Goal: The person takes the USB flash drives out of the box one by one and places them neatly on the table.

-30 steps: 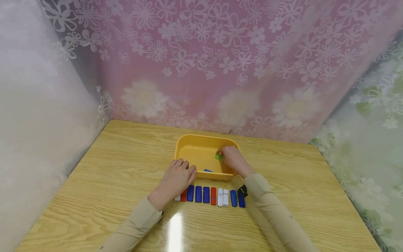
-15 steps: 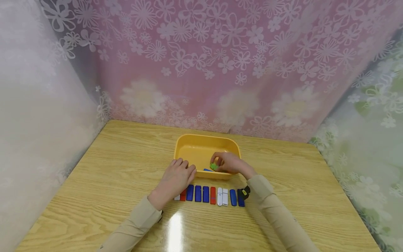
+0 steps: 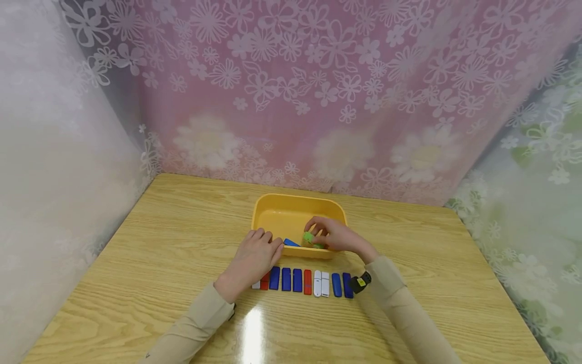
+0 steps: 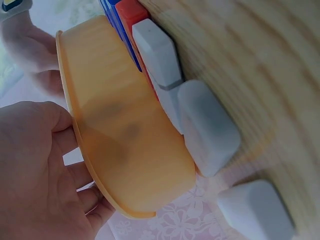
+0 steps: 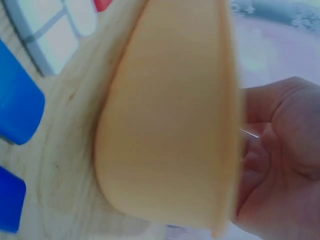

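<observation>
My left hand (image 3: 254, 254) grips the near left rim of a yellow plastic tub (image 3: 284, 206); in the left wrist view its thumb lies at the rim (image 4: 80, 137). Inside the tub's near right part, my right hand (image 3: 335, 235) has its fingers round a bright green USB stick (image 3: 308, 237), partly covered by the fingers. More green shows lower down by the thumb. A blue USB stick (image 3: 291, 242) lies in the tub against the near wall. From the right wrist view, the tub's outer wall (image 5: 165, 120) hides what the right hand holds.
In front of the tub runs a row of USB sticks on the wooden table (image 3: 182, 212): dark blue ones (image 3: 286, 279), a red one (image 3: 307, 282), white ones (image 3: 317, 284) and a lighter blue one (image 3: 336, 285). My left hand covers the row's left end. A pink flowered curtain (image 3: 291, 101) hangs behind.
My right hand has moved nearer the tub's front wall with the green stick. The blue stick inside has shifted left and shows more. The left hand has stayed on the rim.
</observation>
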A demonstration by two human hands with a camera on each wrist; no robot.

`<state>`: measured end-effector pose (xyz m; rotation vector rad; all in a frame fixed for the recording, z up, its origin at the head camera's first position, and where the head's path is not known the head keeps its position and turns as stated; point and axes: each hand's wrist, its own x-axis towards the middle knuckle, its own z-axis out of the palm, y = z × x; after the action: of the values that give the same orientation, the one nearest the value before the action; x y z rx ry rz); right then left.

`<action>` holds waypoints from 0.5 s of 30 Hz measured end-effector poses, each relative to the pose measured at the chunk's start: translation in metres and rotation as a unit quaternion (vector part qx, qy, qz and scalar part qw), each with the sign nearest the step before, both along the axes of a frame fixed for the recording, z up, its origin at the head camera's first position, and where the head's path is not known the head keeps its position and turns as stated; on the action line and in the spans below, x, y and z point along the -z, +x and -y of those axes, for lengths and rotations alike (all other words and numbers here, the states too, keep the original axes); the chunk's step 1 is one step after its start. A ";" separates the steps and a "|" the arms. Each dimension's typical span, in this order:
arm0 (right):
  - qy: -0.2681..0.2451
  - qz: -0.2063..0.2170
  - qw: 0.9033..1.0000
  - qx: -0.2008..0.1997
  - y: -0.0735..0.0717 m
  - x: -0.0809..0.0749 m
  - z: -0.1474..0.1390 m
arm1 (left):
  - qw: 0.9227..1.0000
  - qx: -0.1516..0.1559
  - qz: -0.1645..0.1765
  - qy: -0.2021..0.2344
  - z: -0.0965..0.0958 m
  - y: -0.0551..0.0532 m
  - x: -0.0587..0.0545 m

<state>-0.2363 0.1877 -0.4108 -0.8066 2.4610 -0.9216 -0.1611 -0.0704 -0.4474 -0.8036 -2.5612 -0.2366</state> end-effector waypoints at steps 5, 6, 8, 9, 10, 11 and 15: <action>-0.041 -0.031 0.998 0.041 0.018 -0.012 -0.013 | 1.000 0.002 0.002 0.006 0.000 -0.001 0.001; -0.045 -0.036 0.997 0.052 0.022 -0.014 -0.017 | 1.000 0.002 0.002 0.008 -0.001 -0.001 0.002; -0.056 -0.050 0.994 0.077 0.029 -0.015 -0.024 | 1.000 0.003 0.000 0.009 -0.001 -0.002 0.002; -0.064 -0.058 0.992 0.091 0.033 -0.015 -0.028 | 1.000 0.004 0.001 0.009 -0.001 -0.002 0.002; -0.071 -0.071 0.989 0.105 0.037 -0.015 -0.032 | 1.000 0.005 0.001 0.010 -0.001 -0.001 0.001; -0.078 -0.086 0.986 0.120 0.040 -0.015 -0.036 | 1.000 0.006 0.002 0.010 -0.001 -0.001 0.001; -0.101 -0.123 0.972 0.173 0.053 -0.017 -0.051 | 1.000 0.009 0.001 0.019 -0.001 0.000 0.000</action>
<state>-0.1832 0.2391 -0.3942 -0.5935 2.8172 -1.2795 -0.1615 -0.0693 -0.4472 -0.8125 -2.5446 -0.2905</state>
